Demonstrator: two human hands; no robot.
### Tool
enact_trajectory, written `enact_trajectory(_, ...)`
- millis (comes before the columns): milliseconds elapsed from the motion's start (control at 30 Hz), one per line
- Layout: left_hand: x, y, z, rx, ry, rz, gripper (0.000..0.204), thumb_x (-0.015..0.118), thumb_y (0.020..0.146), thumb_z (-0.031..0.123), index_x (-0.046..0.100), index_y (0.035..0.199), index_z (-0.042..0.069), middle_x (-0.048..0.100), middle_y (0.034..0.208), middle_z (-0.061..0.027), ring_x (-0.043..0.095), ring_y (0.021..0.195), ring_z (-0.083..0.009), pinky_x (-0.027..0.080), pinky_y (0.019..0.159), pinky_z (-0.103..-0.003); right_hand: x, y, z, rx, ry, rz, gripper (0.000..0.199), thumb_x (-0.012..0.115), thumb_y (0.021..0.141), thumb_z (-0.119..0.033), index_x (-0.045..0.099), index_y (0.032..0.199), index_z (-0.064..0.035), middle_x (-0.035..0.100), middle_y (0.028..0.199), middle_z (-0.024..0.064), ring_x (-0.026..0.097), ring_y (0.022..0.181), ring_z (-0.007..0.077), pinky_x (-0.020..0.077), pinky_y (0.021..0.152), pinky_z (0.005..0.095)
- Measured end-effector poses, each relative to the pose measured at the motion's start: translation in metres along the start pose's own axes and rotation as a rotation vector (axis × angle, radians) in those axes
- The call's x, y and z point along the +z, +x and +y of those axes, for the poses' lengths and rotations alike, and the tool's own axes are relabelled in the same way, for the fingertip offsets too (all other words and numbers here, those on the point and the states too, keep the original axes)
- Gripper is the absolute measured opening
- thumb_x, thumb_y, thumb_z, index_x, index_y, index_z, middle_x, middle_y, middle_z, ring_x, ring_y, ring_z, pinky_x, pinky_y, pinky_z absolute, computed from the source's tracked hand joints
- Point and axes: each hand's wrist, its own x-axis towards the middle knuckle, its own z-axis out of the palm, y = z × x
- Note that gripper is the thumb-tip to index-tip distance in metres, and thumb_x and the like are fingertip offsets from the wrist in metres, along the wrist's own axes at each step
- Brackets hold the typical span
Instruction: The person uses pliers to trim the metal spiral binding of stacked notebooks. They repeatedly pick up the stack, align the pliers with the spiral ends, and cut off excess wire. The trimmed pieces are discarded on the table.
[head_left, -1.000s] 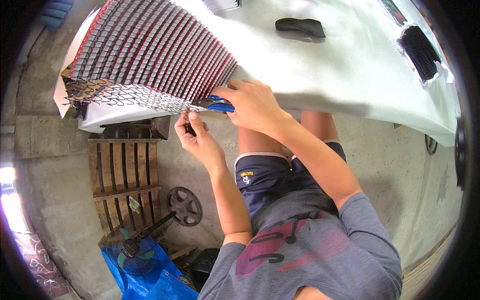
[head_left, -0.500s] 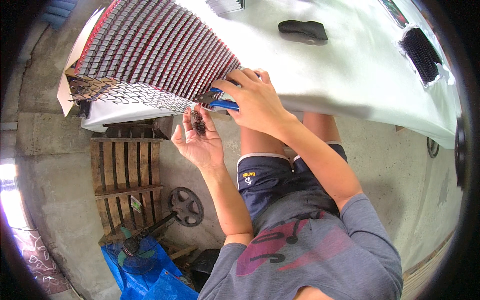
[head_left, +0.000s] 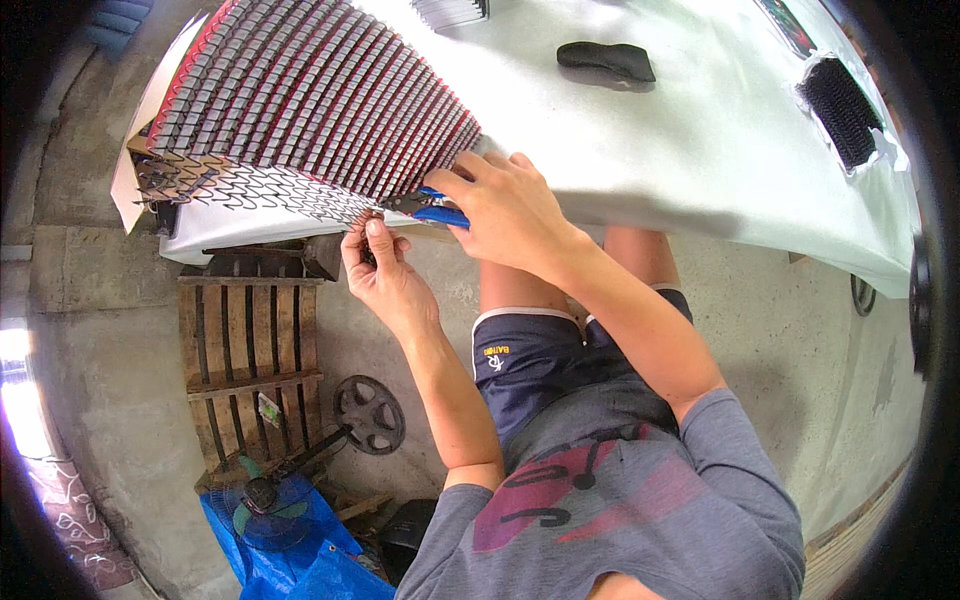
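My right hand point(head_left: 515, 212) is wrapped around blue-handled pliers point(head_left: 441, 215). Their dark jaws point left at the lower right corner of a rack point(head_left: 315, 95) with close rows of silvery clips and red strips; I cannot tell what the jaws grip. Below that corner, my left hand point(head_left: 393, 290) is closed, thumb against fingers, around a small bunch of dark wire pieces point(head_left: 369, 252), mostly hidden by the fingers. Dark bent wires point(head_left: 270, 187) stick out in a zigzag row along the rack's near edge, close to the left fingertips.
A white-covered table point(head_left: 680, 140) carries the rack, a black elongated object point(head_left: 606, 62) and a black textured pad point(head_left: 842, 110) in white wrapping. On the floor to the left are a wooden pallet point(head_left: 252, 383), a fan point(head_left: 262, 500) and a blue tarp point(head_left: 300, 568).
My left hand has closed from an open palm around the dark wire pieces and risen toward the rack's edge. The right hand with the pliers has shifted slightly left and down.
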Motion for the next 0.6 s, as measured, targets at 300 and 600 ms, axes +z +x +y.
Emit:
enact_trajectory(300, 0.006, -0.002, 0.005, 0.031, 0.141, 0.015, 0.029, 0.059, 0.091, 0.020, 0.054, 0.111, 0.000, 0.057, 0.089, -0.0019, 0.048, 0.071, -0.0068, 0.041, 0.060, -0.021, -0.003, 0.000, -0.003, 0.093, 0.070, -0.095, 0.034, 0.071, 0.065, -0.013, 0.062, 0.099, -0.0143, 0.064, 0.083, 0.0098, 0.064, 0.073, 0.0285, 0.0515, 0.064, 0.0399)
enact_trajectory(600, 0.004, -0.007, 0.012, -0.003, -0.041, -0.016, 0.035, 0.054, 0.093, 0.017, 0.048, 0.123, 0.000, 0.057, 0.089, -0.0018, 0.049, 0.073, -0.0054, 0.041, 0.057, -0.020, -0.003, -0.003, 0.003, 0.001, 0.027, 0.088, 0.042, 0.073, 0.064, -0.017, 0.061, 0.104, -0.0148, 0.059, 0.098, 0.0033, 0.057, 0.094, 0.0222, 0.0388, 0.086, 0.0437)
